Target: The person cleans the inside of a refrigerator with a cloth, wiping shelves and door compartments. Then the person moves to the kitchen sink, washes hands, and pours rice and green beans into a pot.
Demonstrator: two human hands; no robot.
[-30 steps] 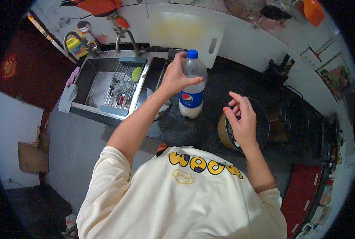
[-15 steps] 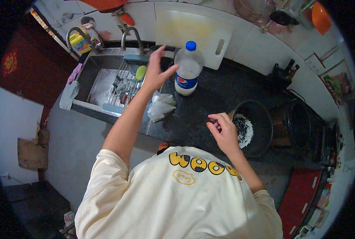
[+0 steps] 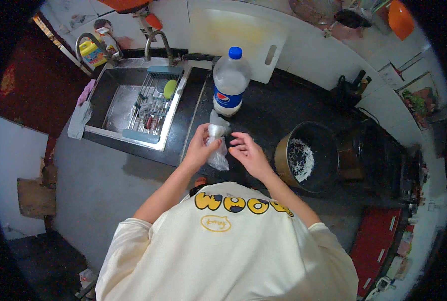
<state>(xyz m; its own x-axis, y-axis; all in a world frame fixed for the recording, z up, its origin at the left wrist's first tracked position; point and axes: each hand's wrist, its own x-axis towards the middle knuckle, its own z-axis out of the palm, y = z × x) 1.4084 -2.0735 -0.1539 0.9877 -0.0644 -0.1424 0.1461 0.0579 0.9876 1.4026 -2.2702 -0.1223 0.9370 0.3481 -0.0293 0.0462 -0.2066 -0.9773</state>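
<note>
My left hand (image 3: pixel 201 148) pinches a crumpled clear plastic bag (image 3: pixel 218 158) at its middle, above the dark counter near its front edge. Just right of the bag is my right hand (image 3: pixel 247 154), fingers partly curled and apart, holding nothing that I can see. Beyond the bag stands a large clear plastic bottle (image 3: pixel 232 80) with a blue cap and blue label, white contents inside. To the right of my right hand sits a round pot (image 3: pixel 282 156), golden outside and dark inside, with white grains (image 3: pixel 301 160) on its bottom.
At the left is a steel sink (image 3: pixel 111 80) with a drying rack (image 3: pixel 140 105) holding a green sponge (image 3: pixel 170 89). A white cutting board (image 3: pixel 233 30) leans against the back wall. Knives in a dark block (image 3: pixel 350 90) stand at the far right, near a stove (image 3: pixel 379 160).
My left hand has come down from beside the bottle and taken hold of the plastic bag. My right hand has moved left, away from the pot, toward the bag.
</note>
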